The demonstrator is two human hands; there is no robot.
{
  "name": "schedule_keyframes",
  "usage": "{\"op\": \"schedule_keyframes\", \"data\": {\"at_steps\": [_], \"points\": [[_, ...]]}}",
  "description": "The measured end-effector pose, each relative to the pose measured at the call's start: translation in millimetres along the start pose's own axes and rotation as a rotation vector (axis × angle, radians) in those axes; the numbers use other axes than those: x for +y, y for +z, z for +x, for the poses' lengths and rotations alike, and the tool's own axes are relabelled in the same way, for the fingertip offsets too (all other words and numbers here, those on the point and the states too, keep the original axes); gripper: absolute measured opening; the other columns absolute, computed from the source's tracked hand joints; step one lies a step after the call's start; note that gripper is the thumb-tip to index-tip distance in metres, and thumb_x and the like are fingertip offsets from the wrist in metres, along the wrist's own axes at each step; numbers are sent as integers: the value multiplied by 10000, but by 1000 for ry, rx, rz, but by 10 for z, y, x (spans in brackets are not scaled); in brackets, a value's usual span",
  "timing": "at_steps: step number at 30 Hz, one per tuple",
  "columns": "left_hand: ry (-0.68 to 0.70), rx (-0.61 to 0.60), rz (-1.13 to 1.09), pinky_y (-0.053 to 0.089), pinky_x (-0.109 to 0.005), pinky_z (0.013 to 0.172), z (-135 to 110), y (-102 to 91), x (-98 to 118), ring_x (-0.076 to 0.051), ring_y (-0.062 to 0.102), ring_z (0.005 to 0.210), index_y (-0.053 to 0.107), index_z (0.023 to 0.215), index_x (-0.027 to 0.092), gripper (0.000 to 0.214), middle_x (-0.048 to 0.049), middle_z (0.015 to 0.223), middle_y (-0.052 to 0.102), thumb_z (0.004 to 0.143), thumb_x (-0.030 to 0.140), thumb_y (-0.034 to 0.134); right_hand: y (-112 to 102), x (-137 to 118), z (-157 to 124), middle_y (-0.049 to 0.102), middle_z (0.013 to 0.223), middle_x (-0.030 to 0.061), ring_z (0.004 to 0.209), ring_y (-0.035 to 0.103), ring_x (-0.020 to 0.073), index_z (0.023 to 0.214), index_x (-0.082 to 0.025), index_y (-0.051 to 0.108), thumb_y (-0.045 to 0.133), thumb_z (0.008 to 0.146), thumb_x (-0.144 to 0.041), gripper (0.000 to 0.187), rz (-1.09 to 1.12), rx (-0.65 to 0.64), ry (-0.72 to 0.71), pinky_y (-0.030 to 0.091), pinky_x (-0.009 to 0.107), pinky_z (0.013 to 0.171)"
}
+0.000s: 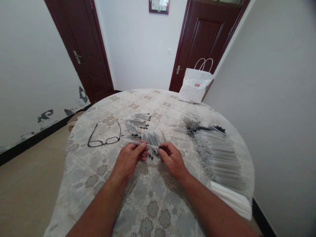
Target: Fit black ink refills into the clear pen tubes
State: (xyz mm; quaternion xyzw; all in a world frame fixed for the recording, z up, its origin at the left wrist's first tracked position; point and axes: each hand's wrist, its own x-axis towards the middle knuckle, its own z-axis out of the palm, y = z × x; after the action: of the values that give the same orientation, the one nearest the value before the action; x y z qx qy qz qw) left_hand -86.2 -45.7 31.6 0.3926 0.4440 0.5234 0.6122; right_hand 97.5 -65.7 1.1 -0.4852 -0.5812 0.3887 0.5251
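My left hand (130, 158) pinches a thin translucent plastic tube (152, 145) between thumb and fingers. The tube lies nearly level, running from left to right. At its right end my right hand (173, 160) is closed, with fingertips on a small dark tip that they partly cover. Just beyond and below the tube are bundles of similar tubes (151, 136) with black ends, some hidden by my hands. More black-ended tubes (137, 125) lie in small fanned groups behind my left hand.
A large heap of clear tubes (222, 154) covers the table's right side, with small black pieces (219, 129) at its back. A white folded packet (230, 199) lies in front of it. Eyeglasses (105, 142) rest at left. A white paper bag (195, 85) stands at the back right.
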Motion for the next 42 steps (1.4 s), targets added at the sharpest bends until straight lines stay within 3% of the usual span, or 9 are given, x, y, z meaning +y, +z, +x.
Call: {"op": "schedule_keyframes", "data": {"at_steps": [9, 15, 19, 22, 27, 30, 34, 40, 42], "points": [[9, 81, -59, 537, -225, 529, 58, -22, -11, -162, 686, 709, 693, 957, 128, 384, -67, 836, 724, 762, 435, 817, -95, -186, 35, 635, 788, -12, 666, 568, 134, 973, -209, 629, 602, 910, -374, 179, -105, 86, -24, 445, 247, 628], [-13, 60, -75, 569, -244, 550, 36, -3, 27, -210, 735, 815, 647, 922, 139, 334, -95, 911, 740, 821, 436, 760, -502, -708, -19, 673, 748, -11, 697, 602, 149, 882, -219, 690, 594, 893, -279, 114, -459, -143, -43, 430, 257, 657], [-31, 22, -112, 580, -252, 569, 31, -7, 42, -230, 752, 851, 605, 915, 153, 278, -100, 931, 745, 853, 394, 729, -1028, -760, 21, 716, 799, 10, 718, 625, 166, 909, -221, 706, 602, 864, -254, 118, -712, -203, -54, 435, 271, 674], [-45, 9, -141, 591, -265, 589, 23, -3, 56, -235, 762, 847, 571, 919, 167, 245, -90, 928, 745, 870, 364, 709, -1594, -618, 238, 741, 856, 38, 773, 653, 185, 935, -204, 723, 587, 844, -234, 166, -928, -122, -2, 455, 284, 719], [-44, -27, -177, 606, -289, 624, 18, 0, 47, -253, 771, 874, 531, 934, 184, 246, -71, 905, 737, 885, 366, 689, -2565, -426, 698, 761, 996, 119, 907, 679, 238, 1018, -150, 758, 560, 824, -206, 283, -1256, 324, 127, 480, 328, 844], [-36, -45, -192, 611, -302, 641, 23, -7, 22, -257, 772, 879, 525, 954, 191, 264, -73, 906, 738, 887, 387, 688, -2837, -413, 830, 742, 1081, 176, 1001, 670, 277, 1208, -96, 701, 542, 837, -204, 418, -1324, 549, 89, 478, 372, 914], [-36, -70, -183, 607, -299, 642, 23, 1, 11, -253, 772, 874, 531, 964, 192, 288, -92, 939, 750, 878, 407, 702, -2473, -466, 723, 706, 1158, 205, 1067, 644, 296, 1241, -88, 674, 509, 886, -259, 428, -1244, 567, -105, 463, 408, 964], [-44, -144, -113, 604, -301, 625, -7, 33, 19, -244, 768, 816, 581, 953, 174, 351, -100, 917, 753, 831, 453, 755, -900, -540, 60, 751, 1021, 67, 854, 675, 206, 1178, -219, 703, 535, 962, -390, 323, -701, -98, -84, 501, 325, 804], [-31, -189, -68, 605, -298, 624, -23, 35, 20, -238, 763, 806, 607, 969, 170, 362, -94, 918, 752, 822, 462, 765, -496, -539, -142, 747, 1020, 49, 871, 676, 195, 1166, -238, 702, 557, 966, -370, 280, -568, -219, -90, 490, 306, 791]]}}
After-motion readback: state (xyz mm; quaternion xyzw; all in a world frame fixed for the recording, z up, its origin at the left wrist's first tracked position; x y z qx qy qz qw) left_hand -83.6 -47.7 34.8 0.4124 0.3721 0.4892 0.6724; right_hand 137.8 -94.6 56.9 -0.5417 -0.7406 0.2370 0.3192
